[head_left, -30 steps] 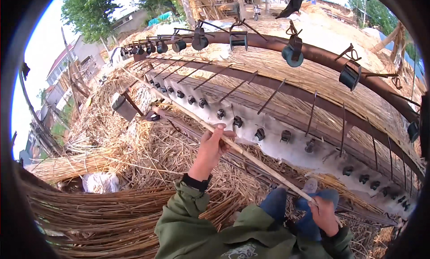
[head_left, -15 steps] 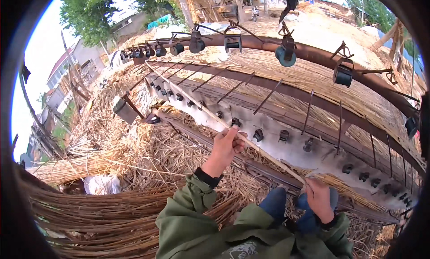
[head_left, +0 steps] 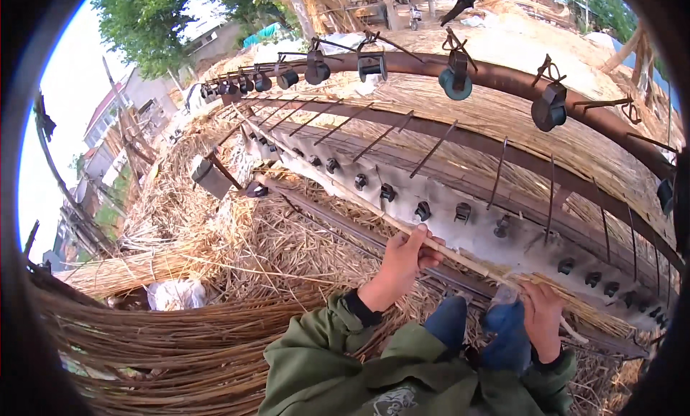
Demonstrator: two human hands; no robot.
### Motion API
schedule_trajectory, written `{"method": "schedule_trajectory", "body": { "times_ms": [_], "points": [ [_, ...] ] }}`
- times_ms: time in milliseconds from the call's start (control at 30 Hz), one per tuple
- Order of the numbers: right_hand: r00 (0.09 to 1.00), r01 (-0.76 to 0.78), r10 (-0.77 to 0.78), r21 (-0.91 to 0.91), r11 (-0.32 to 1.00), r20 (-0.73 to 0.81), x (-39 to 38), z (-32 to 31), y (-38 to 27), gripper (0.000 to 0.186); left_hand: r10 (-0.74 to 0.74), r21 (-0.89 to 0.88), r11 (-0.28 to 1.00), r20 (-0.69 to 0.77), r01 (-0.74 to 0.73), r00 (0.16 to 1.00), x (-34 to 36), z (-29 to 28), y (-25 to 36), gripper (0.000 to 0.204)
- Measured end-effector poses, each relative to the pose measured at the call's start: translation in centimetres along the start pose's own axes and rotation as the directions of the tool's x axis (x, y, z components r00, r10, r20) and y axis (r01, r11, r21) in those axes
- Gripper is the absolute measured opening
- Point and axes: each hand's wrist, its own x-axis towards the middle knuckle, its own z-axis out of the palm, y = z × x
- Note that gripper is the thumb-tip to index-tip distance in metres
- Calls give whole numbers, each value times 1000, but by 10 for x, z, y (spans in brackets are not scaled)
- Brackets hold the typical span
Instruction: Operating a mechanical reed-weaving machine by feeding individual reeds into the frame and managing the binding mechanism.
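A long pale reed stalk (head_left: 366, 206) runs slantwise across the frame, from the upper left down to the lower right. My left hand (head_left: 399, 265) is closed around it, thumb on top, near the middle of the picture. Further right, my right hand (head_left: 543, 315) grips the same stalk with its fingers bent over it. The thick end of the reed sticks out past that hand. Under and beyond the stalk lies a pale strip with a row of small black spools (head_left: 422, 211), part of a long metal weaving frame.
A rusty curved pipe (head_left: 496, 69) hung with dark spools arches above the frame, and thin metal rods (head_left: 433, 148) stand in a row below it. Bundled brown stalks (head_left: 180, 351) lie at lower left. A white bag (head_left: 176, 295) rests among loose straw. Woven reeds (head_left: 546, 168) stretch beyond.
Both hands have shifted right; my left hand is also lower. The reed has slid right, and its thick end now projects beyond my right hand.
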Motion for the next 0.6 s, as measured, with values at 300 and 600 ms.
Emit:
{"method": "schedule_trajectory", "body": {
  "times_ms": [300,600],
  "points": [
    [887,55,-151,-226,973,-437,-40,-27,-9,21,109,-31,993,-16,-110,994,76,-57,82,22],
    [884,-14,-86,-209,978,-460,-75,-34,1,25,79,-194,979,56,-67,995,204,-30,66,20]
  ]
}}
